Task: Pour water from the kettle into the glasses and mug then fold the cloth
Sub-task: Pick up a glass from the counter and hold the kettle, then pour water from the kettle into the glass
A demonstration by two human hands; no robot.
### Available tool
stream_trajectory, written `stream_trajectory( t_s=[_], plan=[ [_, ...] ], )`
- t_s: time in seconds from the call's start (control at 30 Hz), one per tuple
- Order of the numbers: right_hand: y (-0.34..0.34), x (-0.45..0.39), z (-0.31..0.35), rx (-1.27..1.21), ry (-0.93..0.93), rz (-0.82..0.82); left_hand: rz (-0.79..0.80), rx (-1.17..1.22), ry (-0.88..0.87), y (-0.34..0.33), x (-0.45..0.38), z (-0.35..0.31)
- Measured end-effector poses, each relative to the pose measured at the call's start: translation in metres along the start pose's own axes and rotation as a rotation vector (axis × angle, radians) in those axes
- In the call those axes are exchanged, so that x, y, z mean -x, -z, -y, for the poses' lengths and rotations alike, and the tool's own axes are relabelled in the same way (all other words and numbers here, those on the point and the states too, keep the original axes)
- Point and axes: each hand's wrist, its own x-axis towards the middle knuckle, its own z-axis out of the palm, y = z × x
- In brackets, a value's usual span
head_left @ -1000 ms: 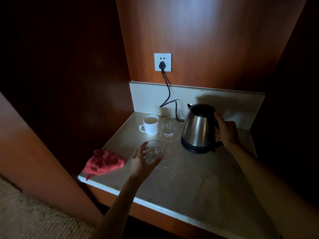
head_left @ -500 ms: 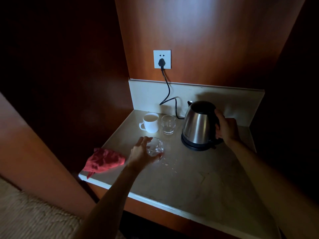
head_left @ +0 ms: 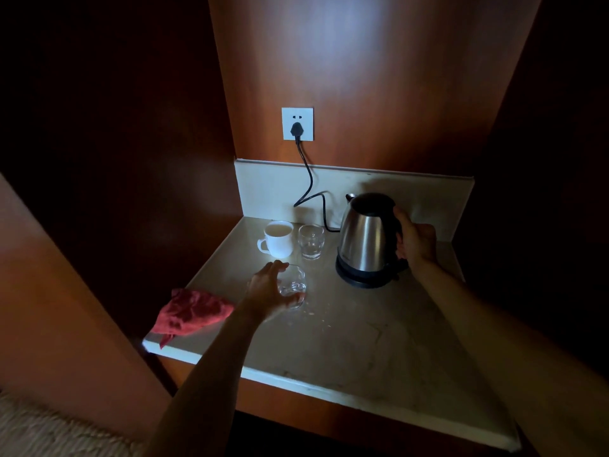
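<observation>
Left hand (head_left: 268, 288) grips the near glass (head_left: 293, 286), right hand (head_left: 416, 243) grasps the kettle (head_left: 367, 240) handle; careless lifting could spill water

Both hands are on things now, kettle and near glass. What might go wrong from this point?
1. The kettle sits on its base, corded to the wall socket; lifting with the right hand could tug the cord running behind the far glass.
2. The left hand grips the near glass beside droplets on the counter; it may slide.
3. The red cloth overhangs the edge and could drop.
</observation>
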Motion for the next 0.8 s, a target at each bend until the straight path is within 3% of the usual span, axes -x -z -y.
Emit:
stream_trajectory(
  t_s=[0.2, 0.43, 0.63, 0.8],
  plan=[
    [0.004, 0.016, 0.037, -0.033, 0.05, 0.024, 0.024, 0.094, 0.014, 0.004, 0.0, 0.005],
    [0.016, 0.029, 0.067, 0.014, 0.079, 0.214, 0.057, 0.234, 0.04, -0.001, -0.004, 0.024],
    [0.018, 0.044, 0.069, 0.263, 0.088, 0.495, 0.055, 0.271, 0.025, -0.003, -0.004, 0.024],
    [0.012, 0.05, 0.071, 0.45, 0.1, 0.608, 0.056, 0.318, 0.032, -0.005, -0.004, 0.023]
  ],
)
